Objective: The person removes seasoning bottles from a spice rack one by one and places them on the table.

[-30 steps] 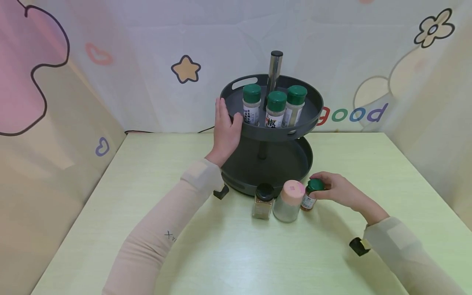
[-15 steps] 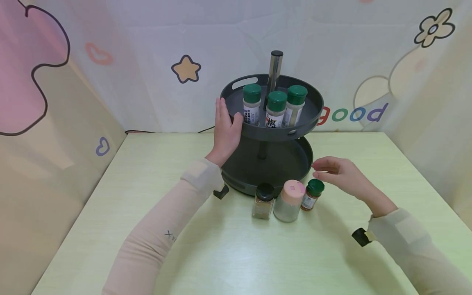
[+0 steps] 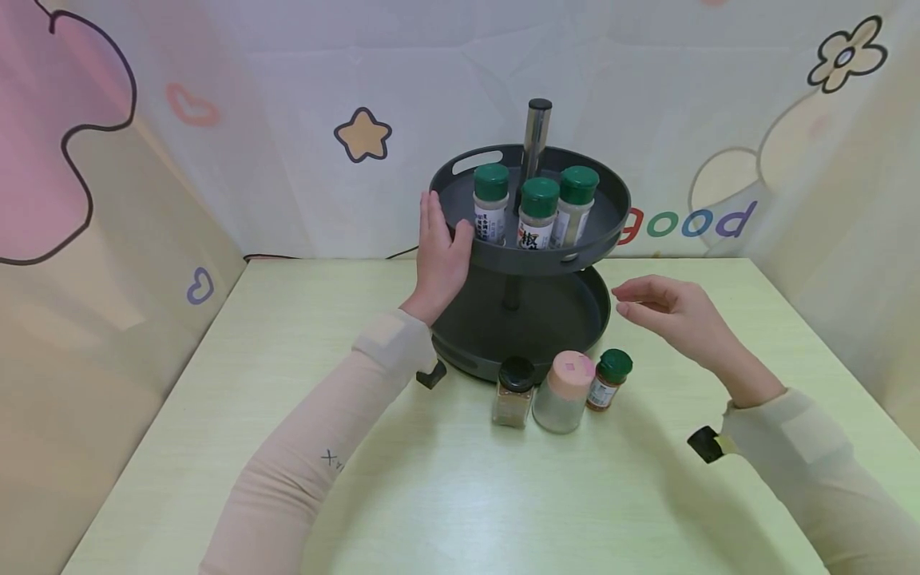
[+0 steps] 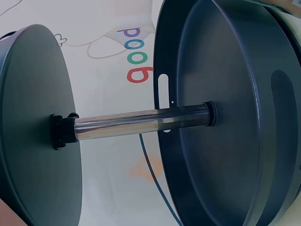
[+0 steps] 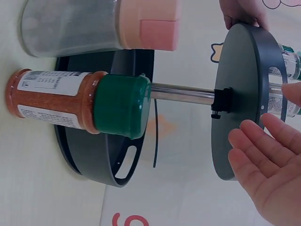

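Observation:
My left hand (image 3: pixel 443 259) rests on the left rim of the upper tray (image 3: pixel 525 259) of a dark two-tier rack, its thumb at the front edge and its fingers along the outside. Three green-capped spice jars (image 3: pixel 537 214) stand upright in that tray. To the right of the rack, my right hand (image 3: pixel 672 313) hovers with nothing in it, fingers loosely bent. Below it on the table stands a small green-capped jar of reddish spice (image 3: pixel 608 380); the right wrist view shows this spice jar (image 5: pixel 56 99) close up, apart from the fingers.
Beside the small jar stand a pink-lidded clear jar (image 3: pixel 563 393) and a black-capped square jar (image 3: pixel 513 393), all close before the lower tray (image 3: pixel 460 359). A metal pole (image 3: pixel 535 132) rises through the rack. A printed cloth (image 3: pixel 287 120) hangs behind the table (image 3: pixel 323 511).
My right hand has let go of the small green-capped spice jar and moved up and away to the right. The jar stays where it stood; my left hand has not moved.

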`<action>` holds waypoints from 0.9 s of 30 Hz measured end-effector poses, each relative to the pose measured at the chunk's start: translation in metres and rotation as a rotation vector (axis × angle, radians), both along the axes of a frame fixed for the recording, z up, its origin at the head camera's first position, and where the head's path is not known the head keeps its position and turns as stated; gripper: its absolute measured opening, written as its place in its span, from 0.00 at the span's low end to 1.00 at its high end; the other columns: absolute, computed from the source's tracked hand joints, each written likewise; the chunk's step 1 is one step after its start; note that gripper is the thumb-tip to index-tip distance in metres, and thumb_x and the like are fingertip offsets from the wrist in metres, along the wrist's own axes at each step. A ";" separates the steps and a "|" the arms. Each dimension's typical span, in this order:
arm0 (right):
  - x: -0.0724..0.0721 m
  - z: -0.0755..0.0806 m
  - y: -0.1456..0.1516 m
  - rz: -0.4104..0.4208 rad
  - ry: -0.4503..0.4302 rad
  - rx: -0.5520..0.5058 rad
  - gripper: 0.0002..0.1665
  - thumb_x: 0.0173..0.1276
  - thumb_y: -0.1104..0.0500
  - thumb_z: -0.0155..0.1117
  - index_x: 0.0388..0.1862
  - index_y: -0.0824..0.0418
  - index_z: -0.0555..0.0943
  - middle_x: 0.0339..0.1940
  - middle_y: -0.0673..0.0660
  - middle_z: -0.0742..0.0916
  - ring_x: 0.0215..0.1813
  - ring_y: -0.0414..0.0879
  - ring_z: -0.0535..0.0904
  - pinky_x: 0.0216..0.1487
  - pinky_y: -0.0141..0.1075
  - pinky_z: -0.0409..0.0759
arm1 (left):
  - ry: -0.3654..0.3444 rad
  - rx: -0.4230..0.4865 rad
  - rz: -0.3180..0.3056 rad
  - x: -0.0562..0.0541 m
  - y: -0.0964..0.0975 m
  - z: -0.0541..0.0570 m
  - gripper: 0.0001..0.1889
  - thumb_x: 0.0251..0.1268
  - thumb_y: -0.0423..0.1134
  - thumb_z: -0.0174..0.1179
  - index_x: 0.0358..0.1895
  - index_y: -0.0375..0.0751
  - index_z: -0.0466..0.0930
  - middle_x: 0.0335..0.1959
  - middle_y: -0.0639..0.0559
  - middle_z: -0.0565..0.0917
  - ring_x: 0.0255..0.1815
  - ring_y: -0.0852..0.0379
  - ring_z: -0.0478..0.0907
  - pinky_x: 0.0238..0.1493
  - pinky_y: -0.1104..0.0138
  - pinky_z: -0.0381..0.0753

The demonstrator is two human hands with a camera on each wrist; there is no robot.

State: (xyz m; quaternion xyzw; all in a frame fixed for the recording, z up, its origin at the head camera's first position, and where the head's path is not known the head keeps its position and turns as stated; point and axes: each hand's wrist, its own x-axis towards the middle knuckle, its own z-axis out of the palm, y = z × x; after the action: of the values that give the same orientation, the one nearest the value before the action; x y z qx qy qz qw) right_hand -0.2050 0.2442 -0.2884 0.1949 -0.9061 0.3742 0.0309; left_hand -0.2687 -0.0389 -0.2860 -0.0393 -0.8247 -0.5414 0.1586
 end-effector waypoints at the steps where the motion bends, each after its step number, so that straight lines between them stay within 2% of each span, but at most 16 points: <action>1: 0.000 0.001 0.000 -0.001 0.011 -0.006 0.20 0.63 0.53 0.55 0.48 0.64 0.75 0.44 0.58 0.82 0.37 0.24 0.75 0.39 0.18 0.74 | 0.002 0.002 0.000 0.000 0.000 0.000 0.34 0.64 0.46 0.38 0.70 0.43 0.36 0.72 0.54 0.35 0.72 0.59 0.34 0.70 0.63 0.42; 3: 0.000 0.004 -0.001 -0.012 0.025 -0.018 0.19 0.62 0.53 0.55 0.48 0.64 0.76 0.41 0.50 0.82 0.36 0.25 0.76 0.39 0.19 0.74 | 0.001 0.002 0.002 0.000 0.000 0.000 0.34 0.64 0.46 0.38 0.70 0.43 0.36 0.72 0.55 0.35 0.72 0.60 0.34 0.70 0.64 0.43; 5: 0.001 0.006 -0.003 -0.033 0.034 -0.031 0.19 0.62 0.54 0.56 0.47 0.64 0.76 0.40 0.49 0.82 0.36 0.25 0.76 0.38 0.19 0.74 | 0.001 0.002 0.003 0.000 0.000 0.000 0.34 0.64 0.45 0.39 0.70 0.44 0.36 0.72 0.56 0.35 0.72 0.60 0.33 0.70 0.64 0.42; 7: 0.001 0.009 -0.004 -0.056 0.041 -0.053 0.18 0.61 0.55 0.57 0.47 0.63 0.76 0.39 0.43 0.82 0.36 0.25 0.77 0.38 0.18 0.74 | 0.000 0.002 0.003 0.000 0.000 0.000 0.34 0.64 0.46 0.39 0.70 0.44 0.35 0.72 0.57 0.35 0.72 0.61 0.33 0.70 0.65 0.42; 10: 0.001 0.013 -0.005 -0.081 0.055 -0.090 0.18 0.61 0.56 0.57 0.47 0.64 0.76 0.38 0.39 0.82 0.36 0.25 0.77 0.38 0.18 0.74 | -0.003 0.002 0.002 0.000 0.000 0.001 0.34 0.64 0.46 0.38 0.70 0.44 0.35 0.72 0.56 0.35 0.72 0.60 0.33 0.70 0.65 0.42; 12: 0.001 0.015 -0.005 -0.085 0.072 -0.108 0.19 0.60 0.56 0.58 0.48 0.64 0.76 0.35 0.31 0.79 0.36 0.25 0.77 0.38 0.17 0.74 | -0.004 0.001 0.002 -0.001 0.000 0.000 0.34 0.64 0.46 0.38 0.70 0.44 0.35 0.72 0.56 0.35 0.72 0.60 0.33 0.70 0.64 0.42; 20: -0.001 0.027 -0.008 -0.088 0.119 -0.117 0.20 0.61 0.55 0.56 0.51 0.62 0.74 0.37 0.30 0.77 0.38 0.23 0.74 0.37 0.16 0.72 | -0.015 -0.006 0.007 -0.003 0.000 0.000 0.34 0.64 0.45 0.38 0.70 0.43 0.35 0.72 0.54 0.35 0.72 0.58 0.34 0.70 0.61 0.43; 27: -0.004 0.035 -0.011 -0.079 0.148 -0.126 0.22 0.61 0.56 0.56 0.53 0.63 0.73 0.41 0.34 0.78 0.41 0.22 0.73 0.40 0.14 0.71 | -0.008 -0.005 0.009 -0.004 0.000 -0.001 0.34 0.64 0.45 0.39 0.70 0.43 0.36 0.72 0.54 0.35 0.72 0.59 0.34 0.70 0.62 0.43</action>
State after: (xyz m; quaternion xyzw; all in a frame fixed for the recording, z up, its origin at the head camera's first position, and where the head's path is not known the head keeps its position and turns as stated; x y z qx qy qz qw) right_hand -0.2093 0.2327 -0.2531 0.1840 -0.8829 0.4137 0.1246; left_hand -0.2723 -0.0393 -0.2865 -0.0340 -0.8268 -0.5390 0.1575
